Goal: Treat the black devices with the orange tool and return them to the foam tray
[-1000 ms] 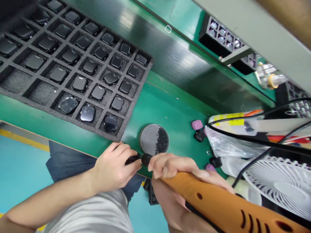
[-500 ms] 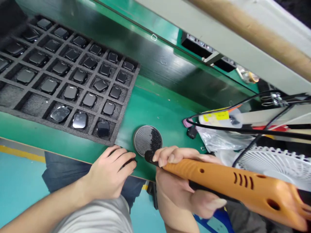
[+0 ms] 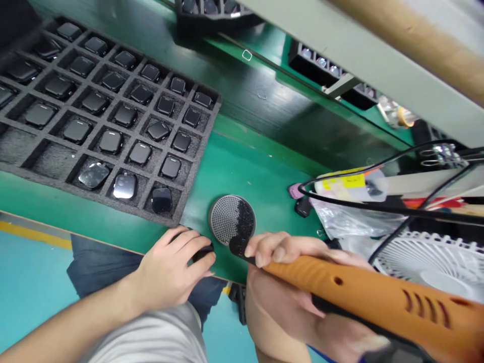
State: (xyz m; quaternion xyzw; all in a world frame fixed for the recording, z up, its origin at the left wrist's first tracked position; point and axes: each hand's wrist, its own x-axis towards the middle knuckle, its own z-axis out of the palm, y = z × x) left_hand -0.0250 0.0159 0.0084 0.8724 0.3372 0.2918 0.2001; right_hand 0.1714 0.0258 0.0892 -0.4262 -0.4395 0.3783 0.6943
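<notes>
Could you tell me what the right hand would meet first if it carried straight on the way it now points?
The right hand, gripping an orange tool, would probably meet the round black piece at its tip first, though depth is unclear.

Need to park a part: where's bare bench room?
Bare green mat lies between the foam tray and the round mesh dish. Crowded right, around the plastic bag and fan. The dish's near side is tight, at the right hand.

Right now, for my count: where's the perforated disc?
In the head view, the perforated disc sits on the green bench, right of the foam tray, just above the right hand.
</notes>
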